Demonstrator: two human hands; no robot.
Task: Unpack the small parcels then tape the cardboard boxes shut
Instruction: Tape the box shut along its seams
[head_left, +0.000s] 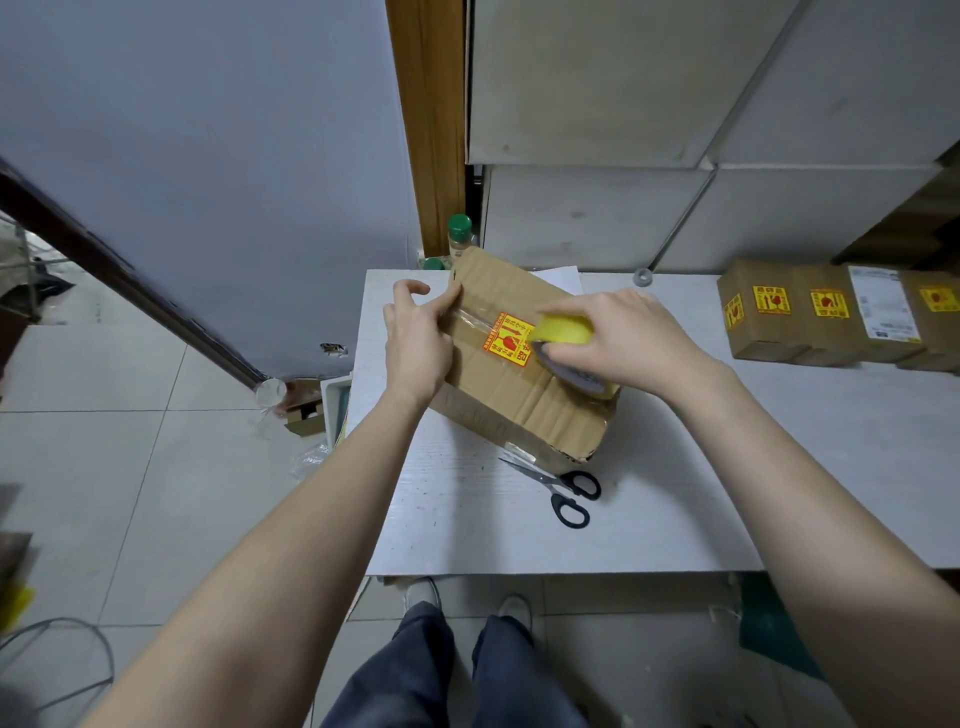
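nearest on the white tabletop (467, 519) lies one pair of black-handled scissors (563, 491), blades partly open, just beside the near corner of the cardboard box (524, 395). that box sits askew in the middle of the tabletop, flaps down, with one yellow-and-red warning sticker (510, 339) on its top.

the right hand (618, 338) is curled around one yellow tape dispenser (569, 345), pressing it onto the box top. a strip of clear tape (470, 317) runs from it across the sticker to the far-left edge of the box, where the left hand (418, 338) holds the tape end down with thumb and fingertips, the other fingers loosely spread.

risks, as i judge them: the strip runs at a slant to the box, so it may miss the flap seam; if the left hand lifts early, the end could peel back or wrinkle; the dispenser blade sits close to the right hand's fingers; and the box could slide onto the scissors.

further right, near the tabletop's far edge, stands a row of four small cardboard parcels (841, 317), three showing yellow stickers and one a white label. behind the box stands one green-capped bottle (460, 236), with a second green cap just beside it.
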